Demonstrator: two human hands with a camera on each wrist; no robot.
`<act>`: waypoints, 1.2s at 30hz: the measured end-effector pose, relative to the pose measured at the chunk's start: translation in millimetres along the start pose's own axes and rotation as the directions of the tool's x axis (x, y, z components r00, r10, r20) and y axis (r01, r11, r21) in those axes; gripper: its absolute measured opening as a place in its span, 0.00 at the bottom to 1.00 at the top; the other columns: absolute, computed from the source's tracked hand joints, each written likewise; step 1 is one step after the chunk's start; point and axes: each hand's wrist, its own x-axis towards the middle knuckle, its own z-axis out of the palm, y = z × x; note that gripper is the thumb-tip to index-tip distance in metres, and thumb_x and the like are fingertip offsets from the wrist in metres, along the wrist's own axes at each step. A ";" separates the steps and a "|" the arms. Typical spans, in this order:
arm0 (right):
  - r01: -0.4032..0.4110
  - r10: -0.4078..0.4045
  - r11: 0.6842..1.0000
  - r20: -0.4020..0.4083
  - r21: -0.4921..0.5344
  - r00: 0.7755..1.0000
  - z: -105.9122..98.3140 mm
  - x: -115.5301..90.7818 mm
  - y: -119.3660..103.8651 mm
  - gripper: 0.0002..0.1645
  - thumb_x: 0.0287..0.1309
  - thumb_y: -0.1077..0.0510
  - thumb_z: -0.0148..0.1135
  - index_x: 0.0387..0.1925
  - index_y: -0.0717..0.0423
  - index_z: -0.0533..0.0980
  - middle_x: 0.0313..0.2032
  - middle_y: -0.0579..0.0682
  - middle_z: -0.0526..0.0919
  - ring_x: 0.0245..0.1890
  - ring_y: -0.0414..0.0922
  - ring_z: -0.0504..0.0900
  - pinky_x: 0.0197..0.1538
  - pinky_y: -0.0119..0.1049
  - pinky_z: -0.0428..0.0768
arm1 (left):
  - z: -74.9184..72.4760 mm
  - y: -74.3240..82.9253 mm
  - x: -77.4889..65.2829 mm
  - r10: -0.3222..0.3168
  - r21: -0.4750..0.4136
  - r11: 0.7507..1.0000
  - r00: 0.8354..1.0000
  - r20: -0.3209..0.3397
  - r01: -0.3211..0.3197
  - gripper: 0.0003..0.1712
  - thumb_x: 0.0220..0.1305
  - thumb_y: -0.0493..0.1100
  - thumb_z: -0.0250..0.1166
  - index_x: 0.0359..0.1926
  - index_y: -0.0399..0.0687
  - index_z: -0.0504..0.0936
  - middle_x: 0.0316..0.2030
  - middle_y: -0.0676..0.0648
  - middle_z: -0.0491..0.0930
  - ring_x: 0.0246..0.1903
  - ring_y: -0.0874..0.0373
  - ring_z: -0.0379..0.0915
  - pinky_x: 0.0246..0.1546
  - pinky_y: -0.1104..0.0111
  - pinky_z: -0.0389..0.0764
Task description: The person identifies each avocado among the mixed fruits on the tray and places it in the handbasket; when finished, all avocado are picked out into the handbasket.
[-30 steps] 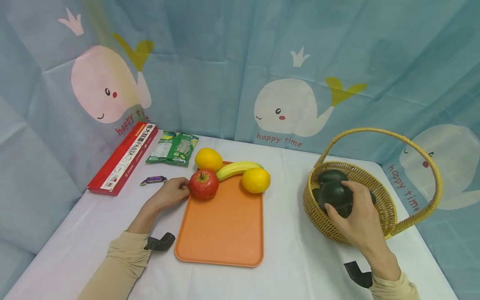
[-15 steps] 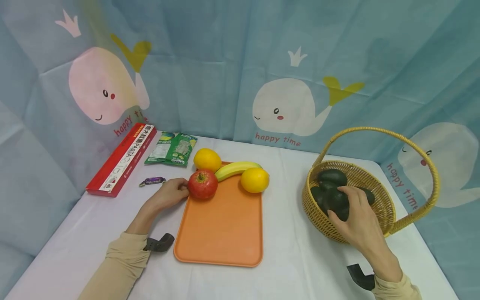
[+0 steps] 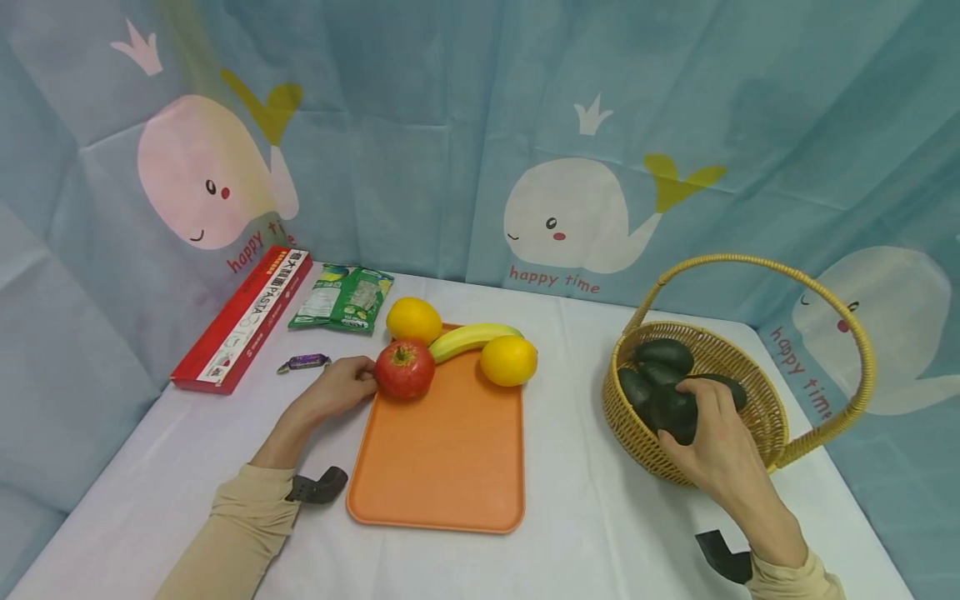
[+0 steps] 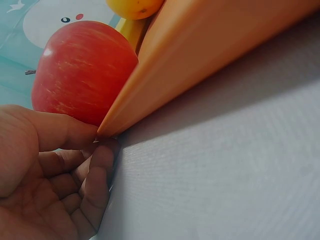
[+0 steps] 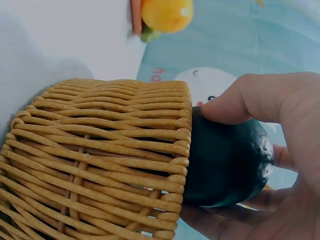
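My left hand [image 3: 339, 390] pinches the left edge of the orange tray [image 3: 438, 467] between thumb and curled fingers, beside a red apple [image 3: 405, 368]. In the left wrist view, the thumb [image 4: 65, 131] lies at the tray's rim just below the apple. On the right, my right hand [image 3: 723, 437] grips a dark green avocado [image 5: 227, 160] at the near side of the wicker basket [image 3: 637, 442]. Its thumb lies on one side and the fingers wrap the other; the avocado's lower part is hidden by the basket wall. Several more avocados [image 3: 665, 354] lie inside.
A banana [image 3: 472, 337] and two lemons [image 3: 508, 361] sit at the tray's far end. Further left lie a purple-wrapped candy [image 3: 305, 362], a green snack bag [image 3: 343, 297] and a red pasta box [image 3: 243, 321]. The basket's tall handle [image 3: 862, 358] arches over its right side.
My right hand and the gripped avocado have come slightly lower and nearer within the basket, showing more of the other avocados. The left hand stays at the tray edge.
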 end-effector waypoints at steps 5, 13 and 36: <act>-0.014 0.014 1.000 0.006 -0.003 1.000 -0.3 0.2 -0.5 0.43 0.32 0.65 0.77 0.53 0.67 0.65 0.49 0.68 0.68 0.32 0.62 0.79 0.32 0.57 0.78 | 0.1 -0.4 0.2 0.004 -0.001 1.000 1.000 -0.002 -0.004 0.17 0.64 0.39 0.56 0.49 0.31 0.78 0.32 0.44 0.77 0.33 0.56 0.70 0.34 0.68 0.71; -0.012 0.013 1.000 0.015 -0.007 1.000 -0.3 -1.2 -1.4 0.44 0.31 0.65 0.79 0.52 0.68 0.65 0.48 0.69 0.69 0.35 0.64 0.79 0.33 0.58 0.78 | 0.6 -0.1 -0.1 -0.004 -0.003 1.000 1.000 0.002 0.004 0.17 0.64 0.38 0.56 0.49 0.31 0.77 0.32 0.44 0.77 0.33 0.55 0.70 0.35 0.67 0.71; -0.076 0.079 0.997 0.100 -0.035 0.992 2.8 0.8 -1.7 0.36 0.45 0.58 0.73 0.56 0.62 0.70 0.51 0.69 0.69 0.30 0.61 0.79 0.32 0.60 0.77 | -0.1 -1.8 1.1 -0.021 -0.010 1.000 1.000 0.023 0.021 0.18 0.65 0.40 0.56 0.50 0.31 0.77 0.33 0.44 0.77 0.34 0.55 0.70 0.35 0.68 0.71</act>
